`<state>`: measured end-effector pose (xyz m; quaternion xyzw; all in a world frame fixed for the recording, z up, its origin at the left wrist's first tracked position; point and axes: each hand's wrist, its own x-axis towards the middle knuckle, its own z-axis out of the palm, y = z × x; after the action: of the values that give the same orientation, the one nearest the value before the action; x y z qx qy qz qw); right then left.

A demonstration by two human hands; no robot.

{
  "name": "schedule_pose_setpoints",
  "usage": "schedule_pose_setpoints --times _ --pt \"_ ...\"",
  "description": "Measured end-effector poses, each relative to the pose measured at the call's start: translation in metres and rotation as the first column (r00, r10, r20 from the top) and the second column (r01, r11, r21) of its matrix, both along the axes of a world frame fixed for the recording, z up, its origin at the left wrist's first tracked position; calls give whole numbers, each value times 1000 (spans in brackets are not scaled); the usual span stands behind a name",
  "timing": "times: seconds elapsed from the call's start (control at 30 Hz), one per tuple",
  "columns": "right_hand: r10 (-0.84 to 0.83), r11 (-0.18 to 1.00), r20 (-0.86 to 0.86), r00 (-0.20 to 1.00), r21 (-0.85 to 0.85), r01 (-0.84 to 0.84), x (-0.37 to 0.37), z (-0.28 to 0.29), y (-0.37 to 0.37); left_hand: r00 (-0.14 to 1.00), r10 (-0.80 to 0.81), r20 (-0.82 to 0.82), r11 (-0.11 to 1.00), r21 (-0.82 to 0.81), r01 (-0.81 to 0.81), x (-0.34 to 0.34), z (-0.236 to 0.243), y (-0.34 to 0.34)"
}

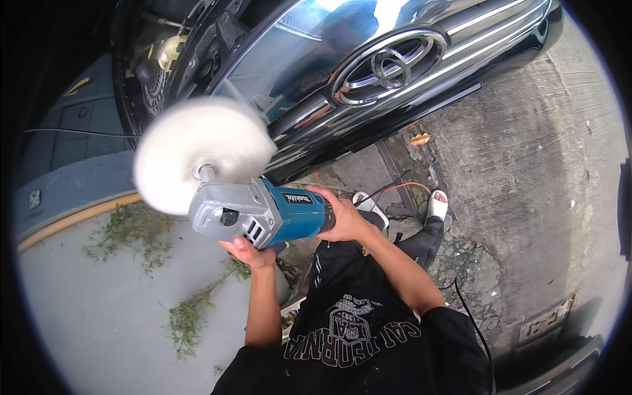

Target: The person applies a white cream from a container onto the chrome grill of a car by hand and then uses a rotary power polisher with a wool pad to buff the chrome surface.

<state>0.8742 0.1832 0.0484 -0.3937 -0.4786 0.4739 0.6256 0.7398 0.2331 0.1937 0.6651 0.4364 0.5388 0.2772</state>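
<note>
Teal plastic and bare grey metal make up the rotary polisher (296, 210) that you hold in front of your body, just beside the dark car's front end (280, 69). Your right hand (343, 220) is curled around the rear of its teal housing, thumb along the upper side, the other fingers mostly out of sight beneath. Your left hand (251, 253) is cupped at the underside of the grey gear head (227, 210), thumb up against it; how tightly those fingers close you cannot tell from this view. Ahead of the head, the round white buffing pad (197, 145) is blurred, overlapping the car's front corner in view; whether it touches the bodywork cannot be told. An oval chrome emblem (390, 68) sits on the grille to the pad's right.
</note>
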Motion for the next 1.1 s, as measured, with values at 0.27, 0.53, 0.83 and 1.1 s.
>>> schedule_pose_setpoints --times 0.27,0.53,0.83,1.1 --pt "13 996 72 997 90 -19 -3 -4 21 999 20 28 998 60 -22 -40 -18 12" --pt "-99 989 -69 993 106 106 16 6 20 995 -76 -59 995 67 79 9 11 8" --pt "-240 959 -196 951 105 264 37 9 19 946 -199 -257 975 48 218 94 55 9" --pt "-270 944 -291 918 107 312 51 18 14 935 -222 -277 967 62 248 126 64 9"
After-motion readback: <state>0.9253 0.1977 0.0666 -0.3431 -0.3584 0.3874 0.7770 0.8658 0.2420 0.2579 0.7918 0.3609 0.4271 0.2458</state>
